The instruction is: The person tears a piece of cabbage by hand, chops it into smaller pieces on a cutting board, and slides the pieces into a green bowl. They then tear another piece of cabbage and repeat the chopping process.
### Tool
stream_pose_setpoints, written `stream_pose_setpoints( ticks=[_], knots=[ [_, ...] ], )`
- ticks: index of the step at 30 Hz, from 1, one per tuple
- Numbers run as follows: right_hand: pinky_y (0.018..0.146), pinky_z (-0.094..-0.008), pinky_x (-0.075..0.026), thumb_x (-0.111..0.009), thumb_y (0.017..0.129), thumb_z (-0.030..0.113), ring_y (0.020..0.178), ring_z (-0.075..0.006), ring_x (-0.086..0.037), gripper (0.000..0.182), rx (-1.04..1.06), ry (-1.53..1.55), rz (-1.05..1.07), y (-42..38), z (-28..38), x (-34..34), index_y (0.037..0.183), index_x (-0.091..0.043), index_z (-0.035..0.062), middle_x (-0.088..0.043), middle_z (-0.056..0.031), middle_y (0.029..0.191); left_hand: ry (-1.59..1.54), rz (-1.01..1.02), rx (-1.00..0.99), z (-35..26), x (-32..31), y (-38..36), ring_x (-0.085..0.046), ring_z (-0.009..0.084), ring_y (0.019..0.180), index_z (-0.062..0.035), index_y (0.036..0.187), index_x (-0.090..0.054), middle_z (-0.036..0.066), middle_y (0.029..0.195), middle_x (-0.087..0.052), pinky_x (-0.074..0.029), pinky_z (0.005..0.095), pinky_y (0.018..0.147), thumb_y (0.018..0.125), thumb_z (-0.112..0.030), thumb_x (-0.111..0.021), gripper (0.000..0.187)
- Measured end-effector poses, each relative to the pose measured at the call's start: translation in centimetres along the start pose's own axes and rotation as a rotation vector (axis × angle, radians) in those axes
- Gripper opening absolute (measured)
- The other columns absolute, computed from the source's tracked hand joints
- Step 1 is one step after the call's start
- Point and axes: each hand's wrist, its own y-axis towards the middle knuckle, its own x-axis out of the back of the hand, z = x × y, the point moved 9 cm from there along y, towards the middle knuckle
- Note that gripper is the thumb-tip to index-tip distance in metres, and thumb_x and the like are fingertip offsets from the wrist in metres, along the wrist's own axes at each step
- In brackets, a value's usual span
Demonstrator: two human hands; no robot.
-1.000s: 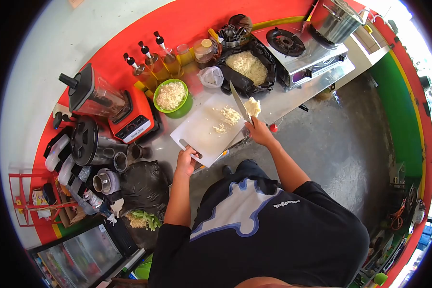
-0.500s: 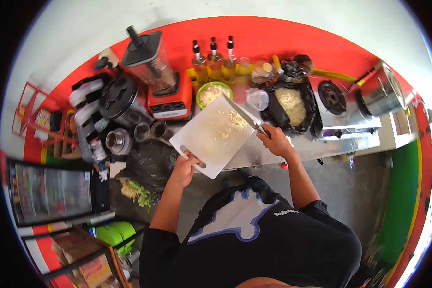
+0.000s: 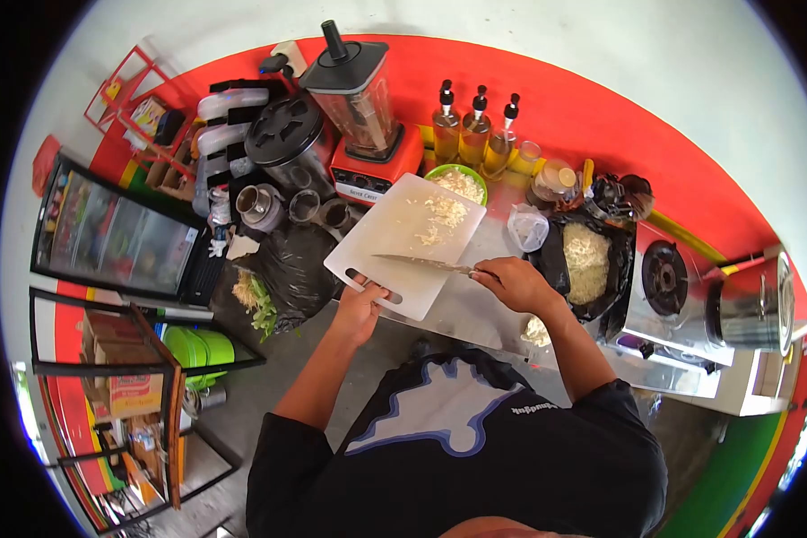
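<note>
My left hand grips a white cutting board by its handle slot at the near left corner. The board is held up, its far end close to a green bowl filled with pale chopped pieces. Chopped pale bits lie spread over the far half of the board. My right hand is closed round the handle of a kitchen knife. Its blade points left across the near half of the board, closer to me than the chopped bits.
A red blender and three oil bottles stand along the wall. Right of the board are a clear plastic bag, a black bag with pale shreds and a stove. A black plastic bag lies on the left.
The knife has moved from the board's far edge back toward me and now lies across its near part. The camera view has turned, shifting the counter to the right.
</note>
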Motion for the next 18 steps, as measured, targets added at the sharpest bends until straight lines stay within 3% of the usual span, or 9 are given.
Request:
stream_pose_setpoints(
  ticks=[6, 15, 18],
  knots=[
    [0.082, -0.0480, -0.053, -0.051, 0.103, 0.035, 0.096, -0.0384, -0.067, 0.036, 0.024, -0.055, -0.005, 1.7, -4.5, 0.1, 0.107, -0.071, 0.0064, -0.072, -0.0166, 0.100, 0.010, -0.115, -0.015, 1.4, -0.4, -0.7, -0.063, 0.0169, 0.100, -0.0021, 0.130, -0.052, 0.007, 0.112, -0.064, -0.052, 0.0292, 0.087, 0.083, 0.011, -0.057, 0.049],
    [0.081, -0.0476, -0.053, -0.050, 0.103, 0.037, 0.094, -0.0369, -0.067, 0.035, 0.031, -0.193, -0.020, 5.3, -11.0, 2.2, 0.108, -0.070, 0.0083, -0.072, -0.0141, 0.104, -0.030, -0.212, -0.005, 2.9, -3.1, 0.5, -0.063, 0.0190, 0.102, -0.0027, 0.128, -0.054, 0.006, 0.111, -0.064, -0.052, 0.0331, 0.092, 0.080, 0.013, -0.054, 0.050],
    [0.078, -0.0468, -0.053, -0.053, 0.102, 0.033, 0.088, -0.0380, -0.067, 0.032, 0.104, -0.205, -0.079, 6.4, -12.5, 3.0, 0.106, -0.070, 0.0062, -0.071, -0.0165, 0.095, -0.045, -0.255, 0.005, 4.1, -2.5, 1.1, -0.062, 0.0187, 0.100, -0.0027, 0.128, -0.054, 0.006, 0.111, -0.063, -0.052, 0.0333, 0.091, 0.080, 0.013, -0.054, 0.050]
  ],
)
